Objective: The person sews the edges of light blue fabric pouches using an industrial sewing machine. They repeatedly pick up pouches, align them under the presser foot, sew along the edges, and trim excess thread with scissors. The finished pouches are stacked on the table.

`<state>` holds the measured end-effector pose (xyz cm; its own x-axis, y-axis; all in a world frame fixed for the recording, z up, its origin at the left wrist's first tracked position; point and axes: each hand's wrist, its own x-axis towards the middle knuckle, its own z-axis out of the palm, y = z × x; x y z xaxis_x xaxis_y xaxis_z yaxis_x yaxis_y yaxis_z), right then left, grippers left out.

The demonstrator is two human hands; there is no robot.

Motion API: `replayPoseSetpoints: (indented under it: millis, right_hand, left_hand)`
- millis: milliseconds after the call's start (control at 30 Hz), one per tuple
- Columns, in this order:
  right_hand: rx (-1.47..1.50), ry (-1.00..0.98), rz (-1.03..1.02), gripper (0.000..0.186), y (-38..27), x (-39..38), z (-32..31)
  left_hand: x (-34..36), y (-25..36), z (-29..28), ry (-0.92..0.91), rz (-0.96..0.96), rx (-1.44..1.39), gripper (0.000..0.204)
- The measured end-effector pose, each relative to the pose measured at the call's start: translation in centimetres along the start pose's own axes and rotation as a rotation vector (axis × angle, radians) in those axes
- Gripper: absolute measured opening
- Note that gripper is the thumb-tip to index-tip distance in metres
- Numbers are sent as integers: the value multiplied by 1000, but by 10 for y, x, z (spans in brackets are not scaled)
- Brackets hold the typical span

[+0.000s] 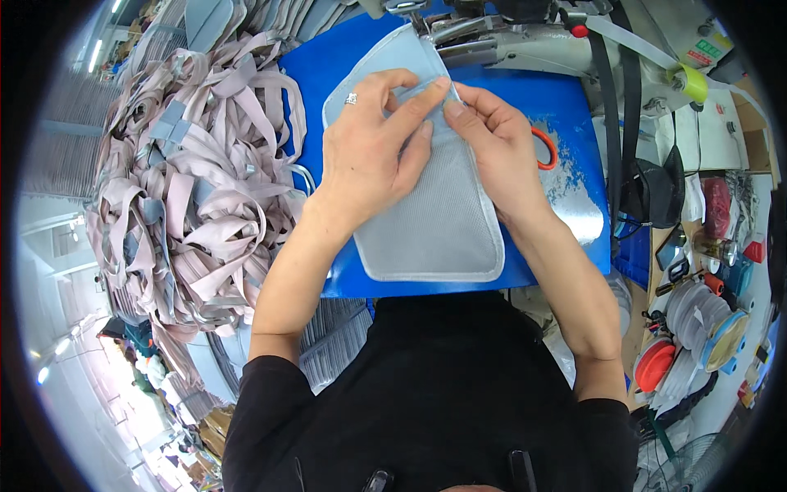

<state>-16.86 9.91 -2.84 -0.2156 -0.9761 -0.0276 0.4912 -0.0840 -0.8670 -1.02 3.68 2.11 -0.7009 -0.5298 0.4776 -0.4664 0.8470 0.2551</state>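
A light grey mesh fabric panel (pixel 428 234) with a piped border lies on a blue work surface (pixel 328 57), its top end close to the metal head of a sewing machine (pixel 492 45). My left hand (pixel 373 148), with a ring on one finger, is closed on the upper part of the panel, index finger and thumb bent near the piped edge. My right hand (pixel 500 148) grips the panel's right edge beside it, thumb on top and fingers curled. Orange-handled scissors (pixel 548 156) show to the right of my right hand, partly hidden.
A large tangled heap of pale pink straps (pixel 188 205) fills the left, beside stacked grey panels (pixel 328 340). On the right are black hanging straps (pixel 631 139), spools and discs (pixel 689 324), and a red cone or lid (pixel 652 361). The machine arm spans the top right.
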Motion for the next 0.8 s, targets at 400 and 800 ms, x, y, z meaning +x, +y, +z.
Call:
replayPoseSetpoints:
  millis: [400, 800]
  right_hand:
    - [169, -19, 62, 35, 8, 42, 1]
    - [-50, 86, 27, 38, -7, 41, -13]
  left_hand:
    - [35, -28, -5, -67, -31, 37, 43]
    - [-92, -69, 0, 325, -952, -1195, 70]
